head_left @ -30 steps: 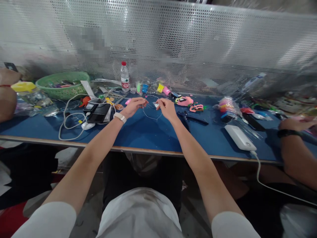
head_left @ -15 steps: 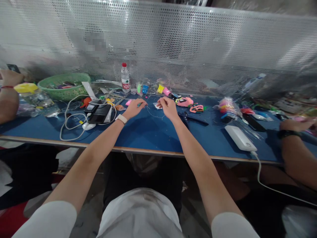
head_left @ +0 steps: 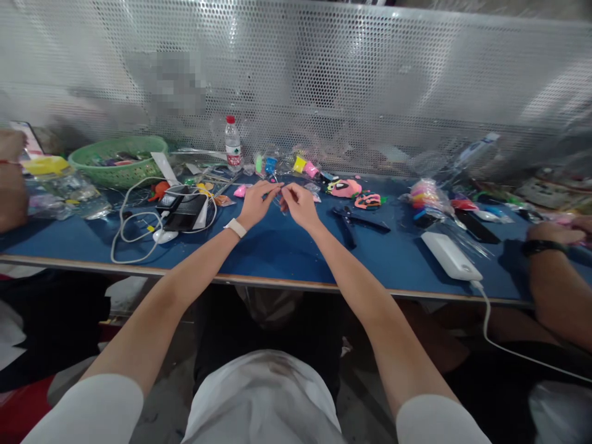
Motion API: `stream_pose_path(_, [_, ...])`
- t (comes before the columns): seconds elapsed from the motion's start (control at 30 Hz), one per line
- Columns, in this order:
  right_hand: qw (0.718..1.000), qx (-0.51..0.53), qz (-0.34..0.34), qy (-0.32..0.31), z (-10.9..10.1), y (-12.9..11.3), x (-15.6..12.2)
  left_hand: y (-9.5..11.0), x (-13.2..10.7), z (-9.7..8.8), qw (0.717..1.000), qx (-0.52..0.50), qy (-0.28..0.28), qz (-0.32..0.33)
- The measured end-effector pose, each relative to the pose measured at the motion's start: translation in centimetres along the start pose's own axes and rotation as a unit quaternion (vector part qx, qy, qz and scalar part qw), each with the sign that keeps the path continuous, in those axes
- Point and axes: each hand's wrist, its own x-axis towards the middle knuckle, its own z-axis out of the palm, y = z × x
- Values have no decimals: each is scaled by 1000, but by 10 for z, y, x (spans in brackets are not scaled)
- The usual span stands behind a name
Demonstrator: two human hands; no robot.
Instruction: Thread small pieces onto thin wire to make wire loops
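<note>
My left hand (head_left: pixel 256 202), a pale band on its wrist, is closed in a pinch above the blue table. Facing it, my right hand (head_left: pixel 300 205) pinches too, and the fingertips of both nearly meet. Between them is a thin wire (head_left: pixel 279 198), mostly hidden by the fingers. Dark pliers (head_left: pixel 348 223) lie spread on the table to the right of my right hand. Behind them are a pink clay figure (head_left: pixel 345 188) and a striped pink-and-black clay piece (head_left: pixel 367 200). A bright pink lump (head_left: pixel 242 190) lies just left of my left hand.
A water bottle (head_left: pixel 233 145) and small clay packets (head_left: pixel 305 165) stand behind my hands. Leftward are a cabled black device (head_left: pixel 185 209) and a green basket (head_left: pixel 118 182). A white power bank (head_left: pixel 449 256) lies right. Other people's arms (head_left: pixel 557 277) reach in from both sides.
Both hands have moved toward each other, bringing their fingertips close together. The wire that looped between them is now mostly hidden. The pliers show more fully beside my right forearm.
</note>
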Motion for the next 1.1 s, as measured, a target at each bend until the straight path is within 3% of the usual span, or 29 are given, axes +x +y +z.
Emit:
stream_pose_path(0.13, [992, 67, 67, -78, -7, -3, 0, 2, 0, 0, 1000, -19, -9, -4])
stream_pose_path(0.27, [997, 40, 44, -48, -11, -8, 2, 7, 1, 0, 999, -28, -21, -10])
stream_pose_path(0.43, [995, -84, -31, -33, -19, -13, 1, 7, 0, -1, 998, -30, -59, -1])
stream_pose_path(0.7, [947, -305, -94, -22, -25, -12, -3, -2, -2, -6, 991, 88, -85, 57])
stream_pose_path(0.87, [943, -322, -81, -5, -25, -13, -1, 5, -2, -4, 981, 178, -64, 31])
stream_pose_path(1.1, [955, -289, -58, 39, -30, -17, 0, 11, -4, -2, 990, 134, -35, 33])
